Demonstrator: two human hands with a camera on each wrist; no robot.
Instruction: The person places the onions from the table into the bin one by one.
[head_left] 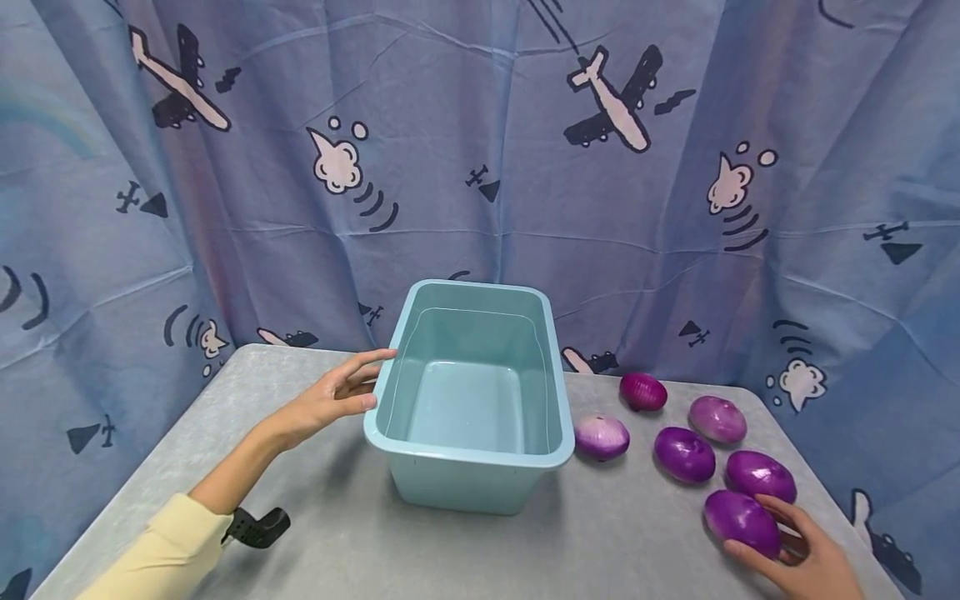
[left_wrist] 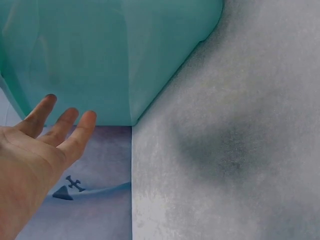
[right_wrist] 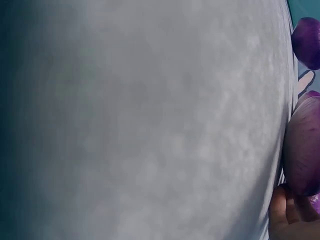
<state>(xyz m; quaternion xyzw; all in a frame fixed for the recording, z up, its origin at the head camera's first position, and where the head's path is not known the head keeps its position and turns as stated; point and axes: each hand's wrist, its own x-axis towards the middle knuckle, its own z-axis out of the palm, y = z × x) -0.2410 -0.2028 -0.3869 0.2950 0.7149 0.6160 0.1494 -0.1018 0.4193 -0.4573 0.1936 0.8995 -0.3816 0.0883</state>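
A light-blue plastic bin stands upright on the table. At its left rim is my left hand, fingers extended and fingertips right at the edge. In the left wrist view those fingers look relaxed and spread beside the bin's wall. At the table's right side my right hand grips a purple-red onion, thumb on the near side and fingers on the far side. The right wrist view catches this onion at its right edge, with part of the hand below.
Several more red onions lie right of the bin, including a paler one close by its wall and a dark one farther right. The grey table ends at a blue airplane-print curtain. A black strap piece sits at the left wrist.
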